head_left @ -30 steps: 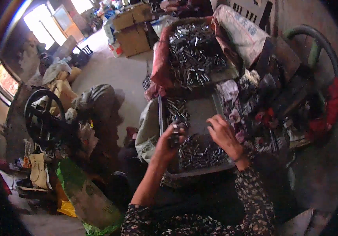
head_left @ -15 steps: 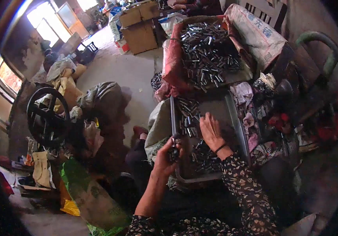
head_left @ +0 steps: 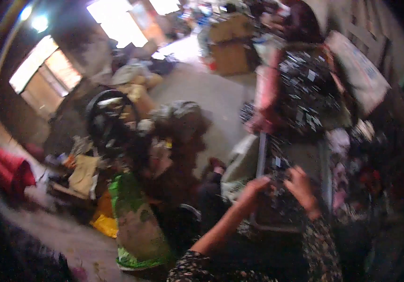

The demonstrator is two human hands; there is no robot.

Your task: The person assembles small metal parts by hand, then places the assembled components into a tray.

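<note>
My left hand [head_left: 257,185] is curled closed over the left side of a metal tray [head_left: 328,176]. Blur hides what its fingers hold. Just across from it, my right hand [head_left: 301,187] is bent inward above the tray, its fingers smeared by motion. Small dark and shiny metal pins [head_left: 278,162] lie in the tray, near and between both hands. Beyond the tray, an opened pinkish-red sack [head_left: 266,91] holds a large heap of similar metal pins [head_left: 307,87].
A pale woven sack [head_left: 359,70] lies at the far right. Left of the tray are a dark handwheel [head_left: 112,113], a grey-green bundle [head_left: 178,113] and a green bag [head_left: 138,221]. A cardboard box [head_left: 232,44] and another person [head_left: 300,21] are at the back.
The view has swung left, shifting the scene rightward and blurring it. My hands have come closer together over the tray. Earlier my left hand held a cluster of dark metal pieces.
</note>
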